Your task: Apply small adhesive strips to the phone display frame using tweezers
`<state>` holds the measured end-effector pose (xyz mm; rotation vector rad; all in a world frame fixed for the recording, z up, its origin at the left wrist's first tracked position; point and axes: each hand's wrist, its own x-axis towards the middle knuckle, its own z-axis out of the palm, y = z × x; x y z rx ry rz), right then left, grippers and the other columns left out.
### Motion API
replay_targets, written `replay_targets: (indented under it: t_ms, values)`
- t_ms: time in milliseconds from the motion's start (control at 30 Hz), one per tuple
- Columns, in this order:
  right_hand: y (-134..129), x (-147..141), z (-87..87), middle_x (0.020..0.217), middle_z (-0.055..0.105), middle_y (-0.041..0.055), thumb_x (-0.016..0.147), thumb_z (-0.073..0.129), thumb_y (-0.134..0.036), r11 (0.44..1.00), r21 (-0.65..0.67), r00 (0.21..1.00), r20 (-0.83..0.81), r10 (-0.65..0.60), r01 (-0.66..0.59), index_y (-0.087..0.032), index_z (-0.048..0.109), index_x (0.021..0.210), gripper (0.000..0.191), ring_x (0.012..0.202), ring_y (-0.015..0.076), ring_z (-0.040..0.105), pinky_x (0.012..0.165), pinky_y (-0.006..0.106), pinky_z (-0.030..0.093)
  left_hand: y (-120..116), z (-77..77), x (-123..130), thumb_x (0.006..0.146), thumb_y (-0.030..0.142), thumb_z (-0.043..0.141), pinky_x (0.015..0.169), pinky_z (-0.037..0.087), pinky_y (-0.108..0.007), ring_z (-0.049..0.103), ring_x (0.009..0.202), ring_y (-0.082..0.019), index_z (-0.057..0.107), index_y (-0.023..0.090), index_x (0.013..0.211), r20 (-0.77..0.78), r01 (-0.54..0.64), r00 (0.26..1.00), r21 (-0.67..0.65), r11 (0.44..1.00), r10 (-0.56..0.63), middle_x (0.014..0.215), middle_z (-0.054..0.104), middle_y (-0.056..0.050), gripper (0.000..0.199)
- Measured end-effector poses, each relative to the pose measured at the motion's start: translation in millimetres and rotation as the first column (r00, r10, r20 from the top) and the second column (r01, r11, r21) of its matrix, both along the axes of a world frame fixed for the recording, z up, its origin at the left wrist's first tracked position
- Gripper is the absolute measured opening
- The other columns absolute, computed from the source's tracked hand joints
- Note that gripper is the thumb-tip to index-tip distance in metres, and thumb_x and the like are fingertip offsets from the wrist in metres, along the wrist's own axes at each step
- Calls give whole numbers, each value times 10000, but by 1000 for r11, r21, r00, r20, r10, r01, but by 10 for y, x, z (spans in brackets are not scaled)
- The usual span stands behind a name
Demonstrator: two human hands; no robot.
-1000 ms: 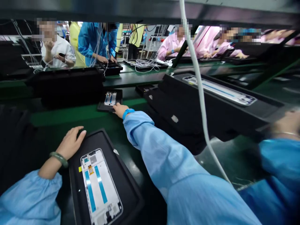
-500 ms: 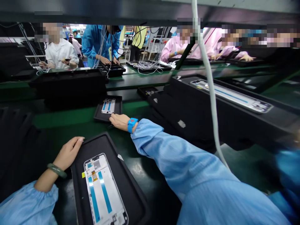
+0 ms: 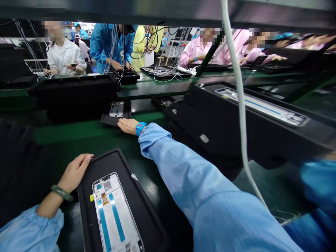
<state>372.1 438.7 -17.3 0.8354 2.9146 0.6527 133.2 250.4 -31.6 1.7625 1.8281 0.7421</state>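
My left hand (image 3: 75, 171), with a green bangle at the wrist, is closed on the far left corner of a black tray (image 3: 143, 213). In that tray lies a white phone mid-frame (image 3: 111, 224) with two blue strips, an orange flex piece and a yellow tab at its left edge. Farther off, my right hand (image 3: 127, 126), wearing a blue wristband, pinches the near right edge of a smaller-looking black tray (image 3: 108, 120). A similar phone frame (image 3: 116, 109) with blue strips rests inside it. The fingertips of both hands are partly hidden.
Stacked black trays (image 3: 210, 119) stand at right, the top one holding a phone frame (image 3: 265, 106). A white cable (image 3: 240, 91) hangs in front of them. Another black tray stack (image 3: 76, 92) stands at back left. Co-workers sit and stand across the green bench; a blue sleeve (image 3: 315, 196) shows at right.
My right hand and the far tray have moved away from me and slightly left. My left hand stays on the near tray. The view has shifted a little.
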Motion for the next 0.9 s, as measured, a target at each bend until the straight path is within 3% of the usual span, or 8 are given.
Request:
replay_targets:
  t_ms: [233,467,600,733,900]
  values:
    - [-52,75,75,1042,502,162,957,174,-98,1000,-13,1000,19,-9,9,-68,471,1064,318,891,215,494,557,286,384,14,-1,-49,840,591,315,901,438,-333,575,1023,-215,627,215,1009,-64,30,998,8,1000,-30,1061,638,-42,517]
    - [-593,315,259,1045,526,134,968,230,-137,997,-75,999,41,9,-5,-93,484,1061,274,900,198,516,589,276,371,-48,35,-217,744,620,474,648,476,-302,597,728,-181,650,221,990,-143,84,986,-56,995,-91,959,618,-35,501]
    - [-929,541,294,1025,540,124,940,380,-196,992,-114,998,34,-47,50,-97,498,1042,184,889,200,537,585,269,357,-96,125,-194,747,595,481,778,464,-304,586,882,-207,668,226,964,-128,95,987,-44,994,-100,988,616,-32,467]
    - [-1195,782,275,1022,549,106,911,454,-229,980,-156,992,30,-120,123,-109,503,1052,192,893,192,555,593,262,357,-143,291,-178,720,577,534,872,431,-307,567,965,-218,682,231,888,-74,31,997,-27,999,-33,1013,621,-21,412]
    - [-1383,978,246,1031,556,96,906,458,-226,953,-225,979,41,-201,205,-119,510,1061,195,912,188,565,606,259,359,-137,450,-341,724,552,565,657,491,-269,601,765,-172,637,236,1003,101,-165,981,-19,986,166,882,656,6,428]
